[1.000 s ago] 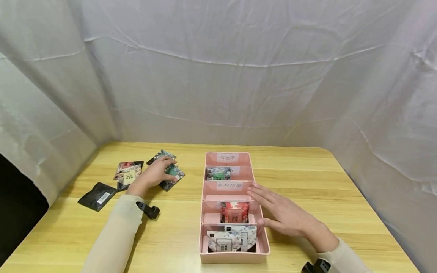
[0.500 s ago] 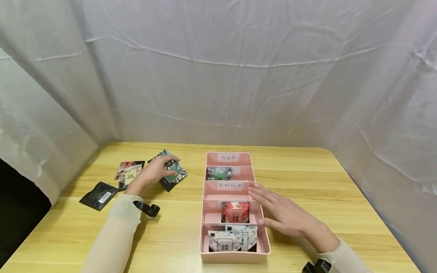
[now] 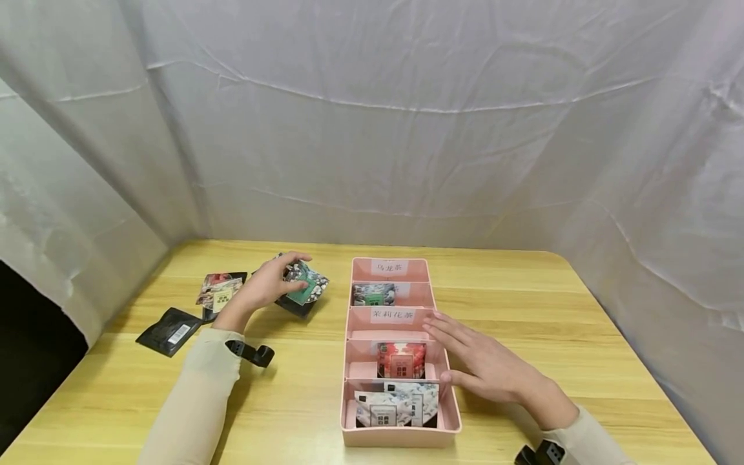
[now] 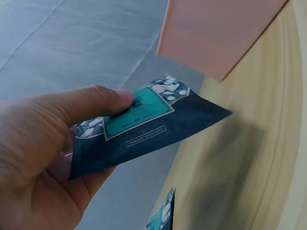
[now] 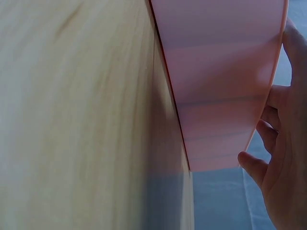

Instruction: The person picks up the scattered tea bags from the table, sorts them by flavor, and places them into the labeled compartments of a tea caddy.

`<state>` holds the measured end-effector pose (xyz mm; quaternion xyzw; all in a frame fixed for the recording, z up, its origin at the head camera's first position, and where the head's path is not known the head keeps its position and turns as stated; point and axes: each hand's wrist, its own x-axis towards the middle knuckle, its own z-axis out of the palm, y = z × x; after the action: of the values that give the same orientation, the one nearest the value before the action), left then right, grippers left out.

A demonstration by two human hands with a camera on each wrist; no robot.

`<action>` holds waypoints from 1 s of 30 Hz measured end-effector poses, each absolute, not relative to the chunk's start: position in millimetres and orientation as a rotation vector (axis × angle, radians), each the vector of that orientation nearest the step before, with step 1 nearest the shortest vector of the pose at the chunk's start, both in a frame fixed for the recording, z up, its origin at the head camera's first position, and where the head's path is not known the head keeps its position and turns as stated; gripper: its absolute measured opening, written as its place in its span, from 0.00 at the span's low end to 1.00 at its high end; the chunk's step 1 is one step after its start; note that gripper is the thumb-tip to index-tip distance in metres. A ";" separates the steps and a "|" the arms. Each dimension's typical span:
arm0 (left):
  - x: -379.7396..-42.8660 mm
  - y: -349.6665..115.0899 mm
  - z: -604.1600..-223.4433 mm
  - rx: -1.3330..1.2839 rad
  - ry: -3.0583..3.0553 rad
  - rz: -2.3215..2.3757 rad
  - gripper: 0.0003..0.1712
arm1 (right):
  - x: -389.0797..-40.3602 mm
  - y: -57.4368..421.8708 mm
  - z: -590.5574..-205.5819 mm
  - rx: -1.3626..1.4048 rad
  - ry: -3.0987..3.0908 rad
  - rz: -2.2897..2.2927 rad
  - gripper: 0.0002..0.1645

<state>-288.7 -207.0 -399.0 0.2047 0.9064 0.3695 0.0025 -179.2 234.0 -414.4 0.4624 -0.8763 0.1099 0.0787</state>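
Observation:
My left hand [image 3: 264, 286] pinches a tea sachet [image 3: 308, 286] with a green label and a dark floral print. In the left wrist view this sachet [image 4: 144, 120] is raised off the wood, thumb on its face and fingers behind. Another green-labelled sachet [image 4: 162, 216] shows partly below it. My right hand [image 3: 485, 361] rests along the right rim of a long pink divided box [image 3: 401, 440], fingers fairly straight. From the right wrist, its fingertips [image 5: 247, 160] lie at the rim, beside the box's outer wall [image 5: 216, 72].
Within the box stand a green-labelled sachet [image 3: 373, 295], a red one [image 3: 402, 360] and two white-blue ones [image 3: 383, 411]. Paper labels [image 3: 392, 315] mark some compartments. On the left of the table lie a black sachet [image 3: 168, 331] and overlapping patterned ones [image 3: 223, 294]. Pale curtains surround the table.
The left hand has picked the green-labelled sachet up from the one beneath and shifted it slightly right, tilting it. My right hand has stayed at the box rim.

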 end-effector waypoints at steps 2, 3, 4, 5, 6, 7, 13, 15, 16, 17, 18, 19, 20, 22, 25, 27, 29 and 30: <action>-287.0 -205.4 -396.0 0.636 2.842 1.176 0.31 | -179.0 234.0 -414.3 1.385 -2.622 0.332 0.47; -286.0 -204.4 -394.3 0.639 2.843 1.182 0.30 | -179.0 234.0 -414.3 1.384 -2.621 0.331 0.47; -284.8 -203.3 -392.5 0.634 2.841 1.195 0.29 | -179.0 234.0 -414.1 1.383 -2.622 0.331 0.47; -283.4 -202.2 -390.3 0.634 2.840 1.206 0.28 | -178.8 233.9 -413.8 1.382 -2.625 0.334 0.47; -282.0 -200.9 -388.3 0.631 2.843 1.216 0.26 | -178.8 233.8 -413.7 1.384 -2.623 0.336 0.47; -280.5 -199.6 -386.4 0.635 2.845 1.227 0.25 | -178.9 233.7 -413.6 1.388 -2.620 0.337 0.47; -273.7 -190.0 -376.7 0.687 2.888 1.228 0.24 | -178.5 233.8 -413.0 1.382 -2.631 0.336 0.47; -271.7 -186.5 -373.8 0.735 2.906 1.213 0.23 | -178.2 233.9 -412.7 1.376 -2.639 0.341 0.47; -270.6 -184.5 -372.5 0.754 2.908 1.210 0.23 | -178.0 234.0 -412.5 1.375 -2.641 0.341 0.47; -269.1 -182.6 -371.0 0.773 2.910 1.206 0.23 | -178.0 234.0 -412.3 1.375 -2.642 0.341 0.48; -267.8 -180.9 -369.7 0.790 2.913 1.203 0.22 | -177.9 234.0 -412.2 1.374 -2.645 0.341 0.48; -266.5 -179.2 -368.5 0.810 2.910 1.205 0.22 | -177.7 234.0 -412.1 1.373 -2.647 0.343 0.48; -265.2 -177.2 -367.2 0.829 2.910 1.207 0.22 | -177.5 233.8 -412.0 1.373 -2.648 0.342 0.48; -262.2 -173.1 -364.6 0.856 2.904 1.222 0.21 | -177.2 233.8 -412.2 1.370 -2.653 0.339 0.48; -257.4 -166.9 -361.0 0.896 2.897 1.244 0.21 | -177.1 233.8 -412.5 1.371 -2.654 0.342 0.48; -254.1 -162.8 -359.0 0.909 2.892 1.256 0.21 | -177.0 233.9 -412.8 1.370 -2.657 0.342 0.48; -250.9 -158.9 -357.3 0.918 2.881 1.273 0.21 | -176.7 233.8 -412.7 1.370 -2.660 0.341 0.49; -249.2 -156.8 -356.4 0.922 2.880 1.278 0.21 | -176.5 233.9 -412.7 1.369 -2.663 0.339 0.49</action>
<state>-249.2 -156.8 -356.4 0.2802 0.8751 0.3882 -0.0705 -176.5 233.9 -412.7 0.4533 -0.8819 0.1123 0.0641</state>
